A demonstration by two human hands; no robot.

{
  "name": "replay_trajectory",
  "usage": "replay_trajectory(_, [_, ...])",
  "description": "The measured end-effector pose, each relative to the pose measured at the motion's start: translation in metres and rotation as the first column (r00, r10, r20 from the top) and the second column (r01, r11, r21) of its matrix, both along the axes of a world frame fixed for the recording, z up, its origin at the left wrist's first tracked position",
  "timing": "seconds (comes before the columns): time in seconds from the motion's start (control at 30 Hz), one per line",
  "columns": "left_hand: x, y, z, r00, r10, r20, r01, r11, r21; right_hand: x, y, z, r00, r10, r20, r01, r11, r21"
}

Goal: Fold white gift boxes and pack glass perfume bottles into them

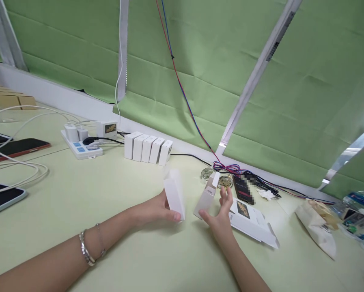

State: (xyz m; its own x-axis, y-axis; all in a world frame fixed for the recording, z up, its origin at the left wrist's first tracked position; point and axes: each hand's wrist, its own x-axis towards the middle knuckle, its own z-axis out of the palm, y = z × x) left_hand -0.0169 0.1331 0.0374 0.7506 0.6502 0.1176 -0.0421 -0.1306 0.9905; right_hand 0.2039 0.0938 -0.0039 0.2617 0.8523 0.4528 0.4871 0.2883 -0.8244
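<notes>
My left hand [160,209] grips a small white box [174,194], thumb along its lower edge and fingers hidden behind it. This box is slightly blurred. To its right, a second white box [204,200] leans a little, its top flap raised. My right hand [221,217] is beside that box, thumb touching its lower part and the other fingers spread apart. Just right of this hand lies a flattened white carton [255,223] with a dark and gold picture on it.
Several white boxes [147,149] stand in a row at the back. A power strip [81,148] with plugs and phones [20,148] lie left. Behind the right hand are two round clear items [225,181], a phone [243,190] and bundled cables [227,167]. A cloth bag [317,227] lies right.
</notes>
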Motion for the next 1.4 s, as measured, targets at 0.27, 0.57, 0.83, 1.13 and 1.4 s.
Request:
replay_trajectory(0.27, [-0.006, 0.002, 0.012, 0.993, 0.111, -0.047, -0.107, 0.99, 0.09, 0.0, 0.004, -0.002, 0.982, 0.162, -0.102, -0.177, 0.969, -0.173])
replay_trajectory(0.57, [-0.005, -0.013, 0.028, 0.993, -0.022, 0.117, 0.005, 0.99, 0.14, -0.021, -0.026, 0.018, 0.841, 0.54, -0.016, -0.531, 0.822, -0.206])
replay_trajectory(0.83, [-0.004, -0.024, 0.035, 0.99, 0.048, 0.134, -0.063, 0.991, 0.117, -0.022, -0.034, 0.02, 0.809, 0.587, -0.002, -0.564, 0.777, -0.28])
replay_trajectory(1.13, [-0.004, -0.025, 0.033, 0.993, -0.074, 0.097, 0.054, 0.98, 0.191, -0.024, -0.035, 0.019, 0.824, 0.566, -0.041, -0.554, 0.787, -0.273])
replay_trajectory(1.4, [-0.003, -0.028, 0.037, 0.992, -0.101, 0.079, 0.08, 0.968, 0.237, -0.025, -0.037, 0.026, 0.826, 0.564, -0.017, -0.534, 0.772, -0.346])
